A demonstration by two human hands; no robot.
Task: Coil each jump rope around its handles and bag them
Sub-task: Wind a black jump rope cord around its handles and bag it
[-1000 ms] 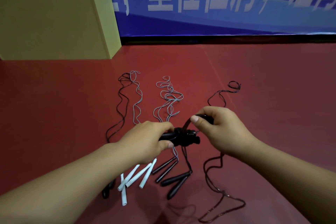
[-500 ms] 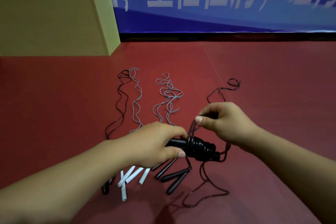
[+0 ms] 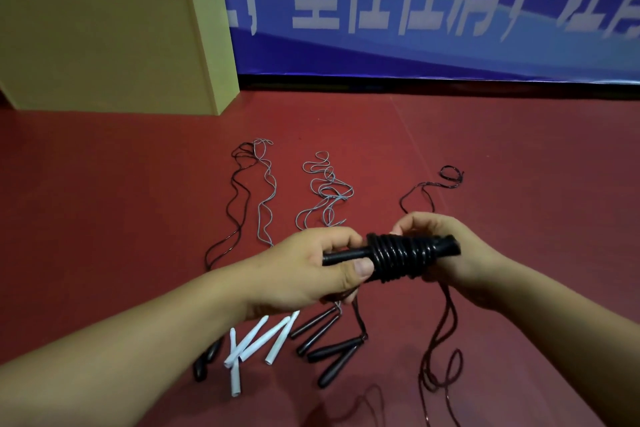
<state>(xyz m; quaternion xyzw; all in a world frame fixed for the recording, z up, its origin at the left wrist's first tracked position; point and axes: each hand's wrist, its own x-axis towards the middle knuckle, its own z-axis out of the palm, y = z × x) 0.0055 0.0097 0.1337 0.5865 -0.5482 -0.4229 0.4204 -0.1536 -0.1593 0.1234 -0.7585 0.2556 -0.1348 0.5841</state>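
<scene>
Red floor (image 3: 519, 149), black coil-wrapped handles (image 3: 398, 255)

Only one view on my end: head cam, wide-angle, worn by the person, facing forward and down. Hands (image 3: 311, 270) sit close in at centre frame, floor (image 3: 121, 201) fills the lower part, banner (image 3: 415, 10) and box (image 3: 104, 45) across the top. No second view to overlap with.

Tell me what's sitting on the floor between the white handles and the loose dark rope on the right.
In the head view, black handles lie between the white handles and the loose dark rope.
</scene>
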